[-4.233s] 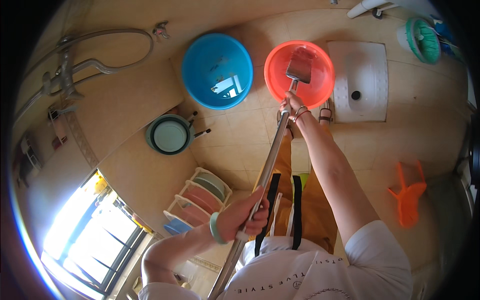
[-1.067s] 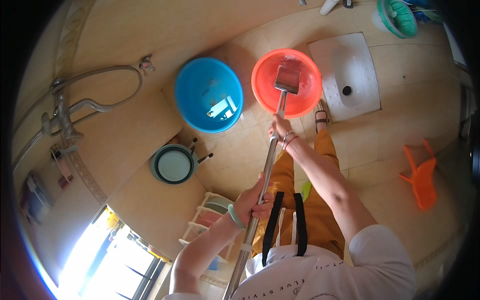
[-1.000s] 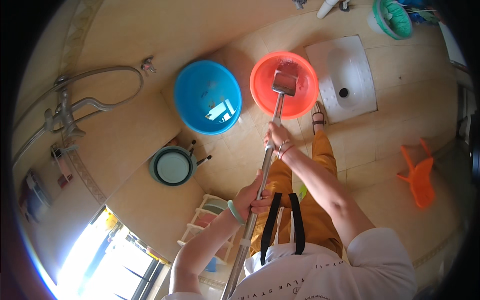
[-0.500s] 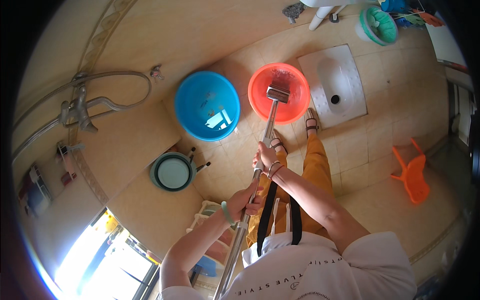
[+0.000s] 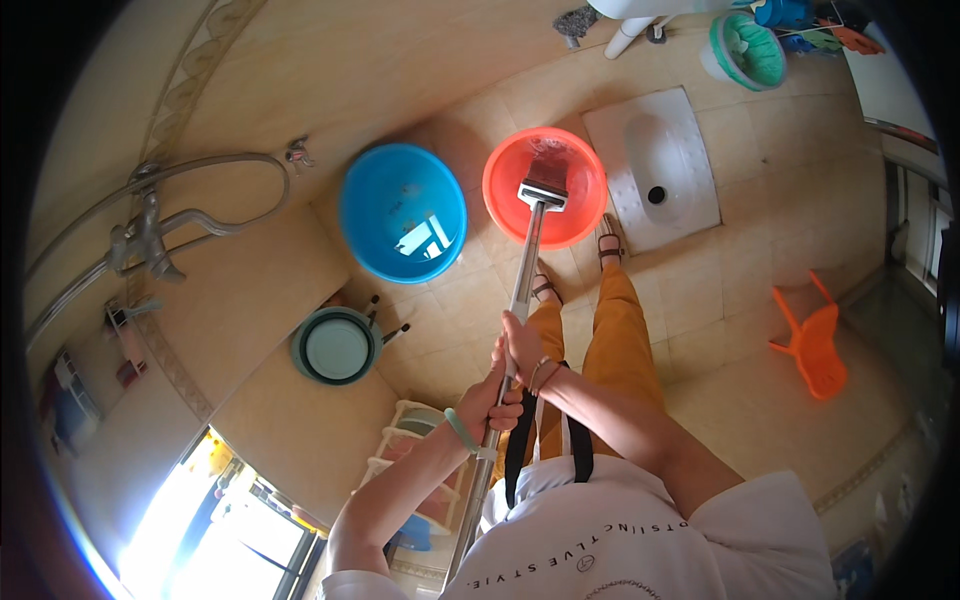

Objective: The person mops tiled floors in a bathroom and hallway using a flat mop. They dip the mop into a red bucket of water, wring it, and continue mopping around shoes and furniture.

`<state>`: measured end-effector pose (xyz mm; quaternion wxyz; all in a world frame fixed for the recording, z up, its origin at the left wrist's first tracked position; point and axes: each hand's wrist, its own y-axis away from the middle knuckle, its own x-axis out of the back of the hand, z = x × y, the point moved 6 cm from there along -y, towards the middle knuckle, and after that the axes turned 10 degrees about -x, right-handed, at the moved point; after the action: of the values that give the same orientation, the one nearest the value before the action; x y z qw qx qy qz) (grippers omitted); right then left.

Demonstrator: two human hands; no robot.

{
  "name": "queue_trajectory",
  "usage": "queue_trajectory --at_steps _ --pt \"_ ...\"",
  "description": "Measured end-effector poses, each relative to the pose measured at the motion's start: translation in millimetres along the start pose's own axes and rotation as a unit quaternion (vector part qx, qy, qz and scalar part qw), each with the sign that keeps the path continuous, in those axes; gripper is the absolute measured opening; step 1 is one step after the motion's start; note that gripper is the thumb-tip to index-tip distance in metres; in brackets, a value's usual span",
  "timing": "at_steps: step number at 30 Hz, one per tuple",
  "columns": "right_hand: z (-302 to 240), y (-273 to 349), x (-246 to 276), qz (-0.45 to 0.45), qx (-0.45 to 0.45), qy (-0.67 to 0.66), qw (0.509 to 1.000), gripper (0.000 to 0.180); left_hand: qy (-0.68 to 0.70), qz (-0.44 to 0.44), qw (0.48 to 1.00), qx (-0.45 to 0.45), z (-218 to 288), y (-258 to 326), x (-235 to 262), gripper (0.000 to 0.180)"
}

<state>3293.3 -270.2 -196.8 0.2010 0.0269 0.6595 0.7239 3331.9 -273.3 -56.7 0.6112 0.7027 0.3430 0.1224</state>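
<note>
A mop with a long metal handle (image 5: 527,262) slants from beside my body down to an orange-red basin (image 5: 494,200). Its flat head (image 5: 543,194) is inside that basin, over what looks like shallow water. My left hand (image 5: 487,402) is wrapped round the lower part of the pole, nearest my body. Just above it, my right hand (image 5: 521,348) grips the same pole, and the two hands are close together. A larger blue basin (image 5: 358,215), holding water that reflects a window, stands to the left of the orange-red one.
A white squat toilet (image 5: 700,185) is set in the floor at right. An orange chair (image 5: 820,350) lies farther right. Folded green basins (image 5: 338,347) lean at left, near a plastic rack (image 5: 430,470). A lined bin (image 5: 745,50) stands at the far right.
My right hand has moved down the pole toward my left hand. The mop head has shifted and tilted within the orange-red basin. The whole view has drifted slightly.
</note>
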Motion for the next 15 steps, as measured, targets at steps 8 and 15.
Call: queue_trajectory --at_steps 8,15 --pt "-59.6 -70.3 -2.5 -0.007 -0.071 -0.054 0.996 0.031 0.022 0.001 0.999 0.031 5.1 8.4 -0.5 0.043" --pt "-78.2 -146.6 6.2 0.0 -0.08 -0.017 0.997 0.03 0.03 0.035 0.997 0.057 0.7 4.4 18.1 0.041"
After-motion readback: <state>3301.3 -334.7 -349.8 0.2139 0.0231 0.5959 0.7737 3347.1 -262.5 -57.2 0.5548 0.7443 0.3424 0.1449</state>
